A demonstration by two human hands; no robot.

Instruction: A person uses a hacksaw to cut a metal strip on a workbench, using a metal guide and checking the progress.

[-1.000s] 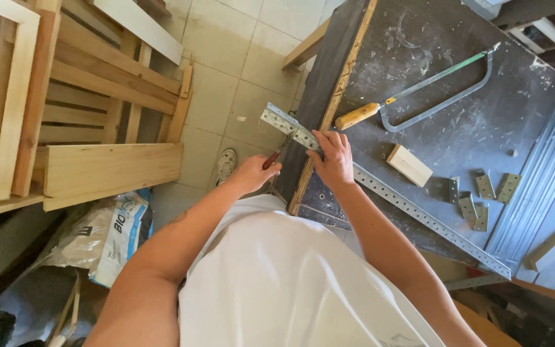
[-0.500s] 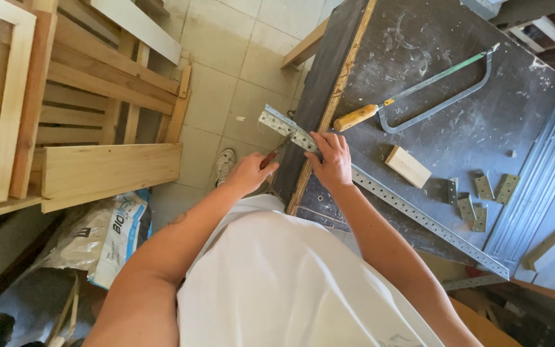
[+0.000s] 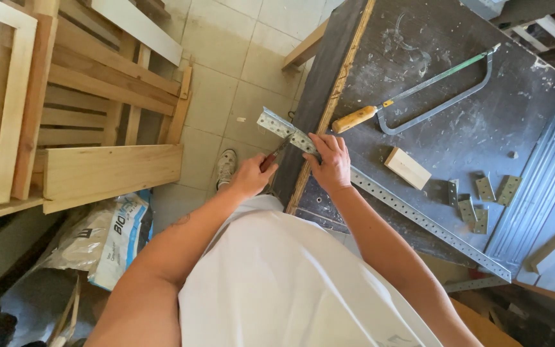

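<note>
A long perforated metal strip (image 3: 406, 209) lies diagonally on the dark workbench (image 3: 457, 122), with its upper end sticking out past the bench's left edge. My right hand (image 3: 330, 162) presses down on the strip near that edge. Just off the bench, my left hand (image 3: 250, 176) grips a small dark-red-handled tool (image 3: 276, 153) whose tip touches the overhanging end of the strip. I cannot tell what kind of tool it is.
On the bench are a hacksaw (image 3: 419, 96) with a wooden handle, a small wood block (image 3: 407, 168) and several small metal brackets (image 3: 480, 199). Wooden frames and planks (image 3: 91, 128) lean at the left over a tiled floor. A white sack (image 3: 107, 241) lies below them, and my shoe (image 3: 226, 166) shows by the bench.
Almost nothing has moved. Both hands stay at the overhanging end of the strip, with only a slight shift of the view.
</note>
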